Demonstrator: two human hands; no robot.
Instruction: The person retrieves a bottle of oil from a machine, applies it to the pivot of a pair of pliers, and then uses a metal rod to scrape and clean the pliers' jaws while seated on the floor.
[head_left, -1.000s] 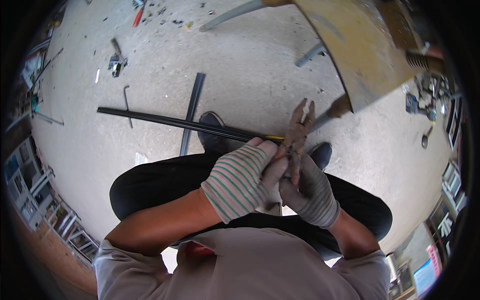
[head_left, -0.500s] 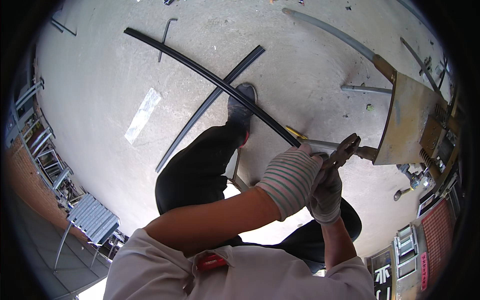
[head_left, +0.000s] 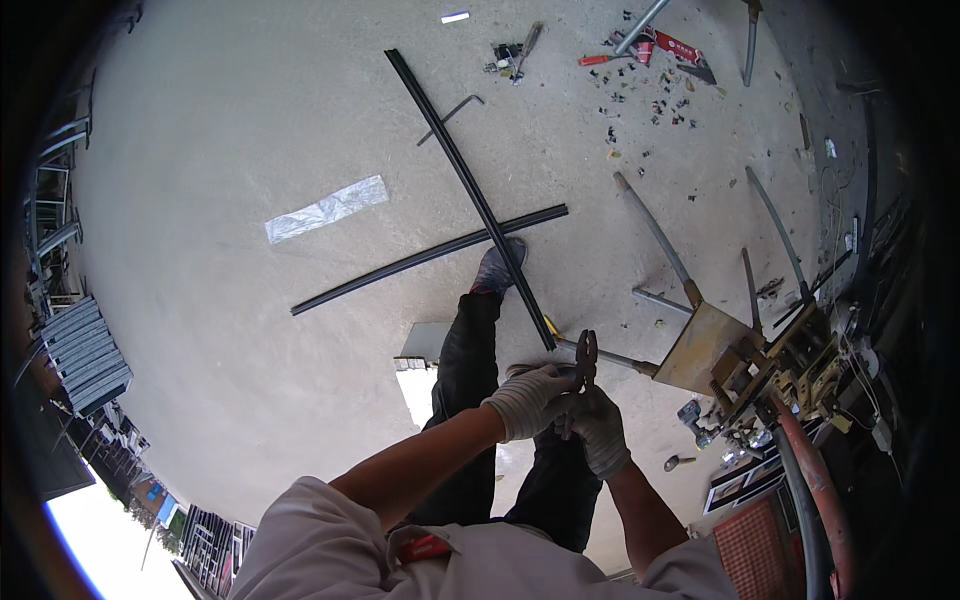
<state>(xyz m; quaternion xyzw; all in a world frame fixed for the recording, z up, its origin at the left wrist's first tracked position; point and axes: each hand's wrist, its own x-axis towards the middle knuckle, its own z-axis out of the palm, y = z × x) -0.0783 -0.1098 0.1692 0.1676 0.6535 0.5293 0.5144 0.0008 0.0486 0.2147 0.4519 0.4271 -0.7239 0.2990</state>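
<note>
My right hand (head_left: 600,432), in a grey-palmed work glove, is closed on a pair of rusty pliers (head_left: 586,358), jaws pointing away from me. Beside it my gloved left hand (head_left: 528,403) is closed close to the pliers; what its fingers grip is hidden. Ahead of both hands a long black profile bar (head_left: 462,175) slants across the floor, its near end apart from them. It crosses over a second black bar (head_left: 400,268) by my shoe (head_left: 499,266). A bent hex key (head_left: 450,121) lies under the long bar's far part.
On the right stands a rusty metal frame (head_left: 705,345) with pipe legs. A power drill (head_left: 694,422) lies beside it. Farther off are scattered small dark parts (head_left: 660,112) and a red-handled tool (head_left: 597,60). A silvery strip (head_left: 328,209) lies to the left.
My view has swung and widened, showing more floor. Both hands now appear lower, drawn back from the long bar's near end. The pliers' jaws now point more directly away from me.
</note>
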